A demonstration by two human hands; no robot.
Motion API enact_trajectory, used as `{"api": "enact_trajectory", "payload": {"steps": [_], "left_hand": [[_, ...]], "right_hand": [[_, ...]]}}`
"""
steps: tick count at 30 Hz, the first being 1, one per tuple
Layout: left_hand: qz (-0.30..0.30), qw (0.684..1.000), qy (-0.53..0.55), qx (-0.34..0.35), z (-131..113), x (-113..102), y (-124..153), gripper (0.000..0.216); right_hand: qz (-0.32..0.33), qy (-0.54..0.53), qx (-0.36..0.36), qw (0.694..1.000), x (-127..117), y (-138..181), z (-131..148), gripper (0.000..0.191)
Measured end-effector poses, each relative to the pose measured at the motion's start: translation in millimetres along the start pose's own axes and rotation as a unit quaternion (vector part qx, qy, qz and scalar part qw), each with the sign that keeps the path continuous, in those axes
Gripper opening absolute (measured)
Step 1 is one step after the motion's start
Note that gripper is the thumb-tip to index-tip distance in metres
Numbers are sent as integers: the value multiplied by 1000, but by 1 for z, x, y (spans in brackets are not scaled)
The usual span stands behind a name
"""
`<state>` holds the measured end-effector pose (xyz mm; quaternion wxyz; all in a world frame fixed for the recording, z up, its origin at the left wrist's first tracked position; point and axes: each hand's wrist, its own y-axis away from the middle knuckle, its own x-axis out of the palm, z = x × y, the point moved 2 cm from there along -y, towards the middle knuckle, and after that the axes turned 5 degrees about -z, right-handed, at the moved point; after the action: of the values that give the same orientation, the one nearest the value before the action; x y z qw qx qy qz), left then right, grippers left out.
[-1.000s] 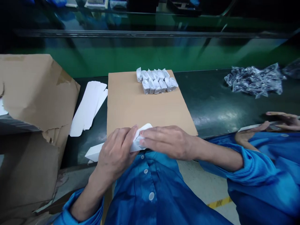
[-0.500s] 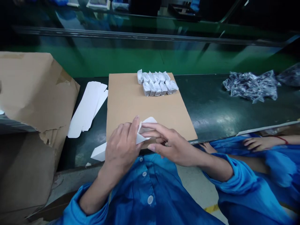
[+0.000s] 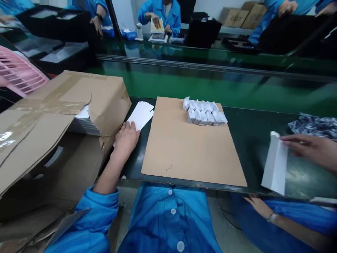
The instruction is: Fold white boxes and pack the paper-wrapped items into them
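My left hand (image 3: 126,137) lies at the near end of a stack of flat white carton blanks (image 3: 140,113), fingers curled on them, beside the torn flap of a big cardboard box (image 3: 79,102). Far to the right, my right hand (image 3: 313,149) holds a folded white carton (image 3: 275,165) by its top edge above the dark green table (image 3: 252,140). Between my hands a brown cardboard sheet (image 3: 184,147) lies flat. Several small white wrapped packets (image 3: 204,113) sit in two rows at its far edge.
Crumpled clear plastic bags (image 3: 314,126) lie at the far right. Another person's hand (image 3: 259,205) with a wristwatch rests below the table's near edge. A green conveyor (image 3: 210,84) runs behind the table, and people in blue work beyond it. A pink fan grille (image 3: 18,73) is at the far left.
My hands came apart from the white carton they held together. The left went left to the flat blanks, the right carried the carton far right. My view lifted and turned left.
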<state>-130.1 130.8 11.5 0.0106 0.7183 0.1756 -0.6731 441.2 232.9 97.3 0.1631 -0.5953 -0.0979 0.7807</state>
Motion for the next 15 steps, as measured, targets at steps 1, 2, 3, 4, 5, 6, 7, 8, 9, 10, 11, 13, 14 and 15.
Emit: {"api": "enact_trajectory", "payload": {"steps": [1,2,3,4,5,6,7,8,9,10,11,13,14,15], "left_hand": [[-7,1000,1,2,2,1,0,41],[-16,1000,0,0,3,0,1,38],[-28,1000,-3,-8,3,-2,2,38],[-44,999,-8,-21,4,-5,4,40],[-63,997,-14,-37,5,-9,6,43],[-84,995,-20,-53,4,-13,8,46],[-104,992,-27,-68,2,-17,12,48],[-129,988,-29,-75,-4,-20,18,50],[-165,984,-21,-68,-13,-22,27,48],[-200,979,-3,-42,-25,-24,38,45],[-248,968,35,3,-39,-26,52,40],[-296,933,134,155,-67,-30,83,33],[-279,919,182,212,-76,-33,97,36],[-256,910,226,235,-80,-37,108,40]], "right_hand": [[-1,63,7,998,6,1,9,28],[-16,105,-5,994,13,7,24,31],[-48,106,-35,993,20,18,46,34],[-69,53,-87,992,28,34,73,35],[-50,-42,-139,988,37,54,103,33],[-4,-159,-170,973,47,76,135,27],[67,-260,-175,947,58,98,169,26],[174,-344,-177,905,70,120,203,32],[269,-418,-175,850,81,139,237,45],[323,-479,-161,800,90,153,267,59],[339,-524,-132,770,98,162,291,69],[328,-589,-72,735,108,165,320,67],[325,-608,-50,723,111,162,324,61],[342,-616,-40,709,111,157,322,53]]}}
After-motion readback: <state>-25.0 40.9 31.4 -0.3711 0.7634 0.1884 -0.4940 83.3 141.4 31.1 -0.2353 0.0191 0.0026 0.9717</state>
